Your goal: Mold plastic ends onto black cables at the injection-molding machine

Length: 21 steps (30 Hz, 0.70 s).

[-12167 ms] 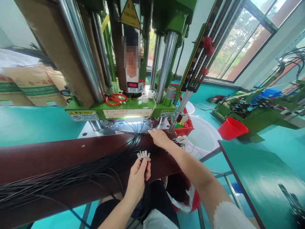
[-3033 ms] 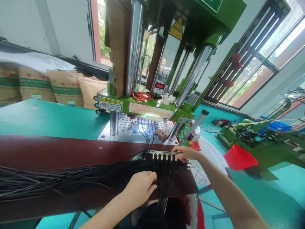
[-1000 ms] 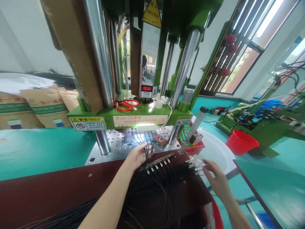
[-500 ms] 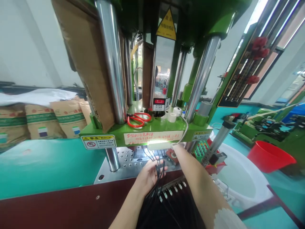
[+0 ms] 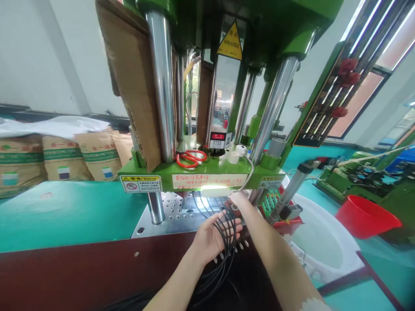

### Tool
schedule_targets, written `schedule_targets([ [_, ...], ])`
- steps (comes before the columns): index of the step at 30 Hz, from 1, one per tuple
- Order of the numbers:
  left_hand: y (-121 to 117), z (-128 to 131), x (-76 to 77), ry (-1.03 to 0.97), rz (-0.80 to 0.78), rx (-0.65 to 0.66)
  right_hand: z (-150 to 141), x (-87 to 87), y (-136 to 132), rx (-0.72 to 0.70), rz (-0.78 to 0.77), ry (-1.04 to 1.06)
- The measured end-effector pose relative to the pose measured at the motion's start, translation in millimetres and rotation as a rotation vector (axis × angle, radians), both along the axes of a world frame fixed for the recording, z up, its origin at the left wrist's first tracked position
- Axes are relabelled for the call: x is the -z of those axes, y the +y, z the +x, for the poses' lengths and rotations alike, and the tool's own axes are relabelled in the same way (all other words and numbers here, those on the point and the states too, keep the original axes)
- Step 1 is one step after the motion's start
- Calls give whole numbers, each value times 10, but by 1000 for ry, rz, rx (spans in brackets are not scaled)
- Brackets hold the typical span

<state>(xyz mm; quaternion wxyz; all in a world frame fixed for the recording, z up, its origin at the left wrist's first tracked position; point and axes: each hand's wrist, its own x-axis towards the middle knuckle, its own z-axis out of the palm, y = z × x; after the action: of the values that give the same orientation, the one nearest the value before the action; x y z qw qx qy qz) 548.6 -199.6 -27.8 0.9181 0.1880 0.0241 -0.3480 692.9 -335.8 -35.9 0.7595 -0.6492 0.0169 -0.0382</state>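
Observation:
My left hand (image 5: 215, 236) is palm up, its fingers stretched out. Several thin black cables (image 5: 231, 231) lie across it, cradled between the thumb and fingers, and loop down in front of the machine. Their far ends run under the green plate (image 5: 210, 170) of a press. My right hand (image 5: 240, 199) reaches in under that plate, beside the cables; its fingers are mostly hidden. A lit white lamp (image 5: 215, 192) hangs at the plate's front edge, above both hands. Below lies the steel bed (image 5: 173, 218) with rows of holes.
Red-handled scissors (image 5: 191, 158) rest on the green plate next to a chrome column (image 5: 162, 86). A cardboard sheet (image 5: 132, 82) leans at left. Paper sacks (image 5: 65, 157) stand further left. To the right are a control box (image 5: 271, 203), a white tub (image 5: 350, 255) and a red bucket (image 5: 368, 218).
My left hand has moved right and its palm has opened upward under the cables, which now hang in a loop. My right arm stays reaching under the plate. The camera view has shifted slightly.

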Motion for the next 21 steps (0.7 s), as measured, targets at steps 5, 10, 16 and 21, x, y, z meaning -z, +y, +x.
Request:
schedule_targets([
  [5,-264,-358,-80,85,123,-30,-448,79,18,17,58,19],
  [10,-342,-706,-163,170,71,-63,-879,16,-20,79,91,17],
  [16,-187,-974,-161,239,-6,-98,-1128,-32,108,149,87,40],
  [21,-93,-1349,-49,202,34,-55,-1230,-2,170,165,61,68],
])
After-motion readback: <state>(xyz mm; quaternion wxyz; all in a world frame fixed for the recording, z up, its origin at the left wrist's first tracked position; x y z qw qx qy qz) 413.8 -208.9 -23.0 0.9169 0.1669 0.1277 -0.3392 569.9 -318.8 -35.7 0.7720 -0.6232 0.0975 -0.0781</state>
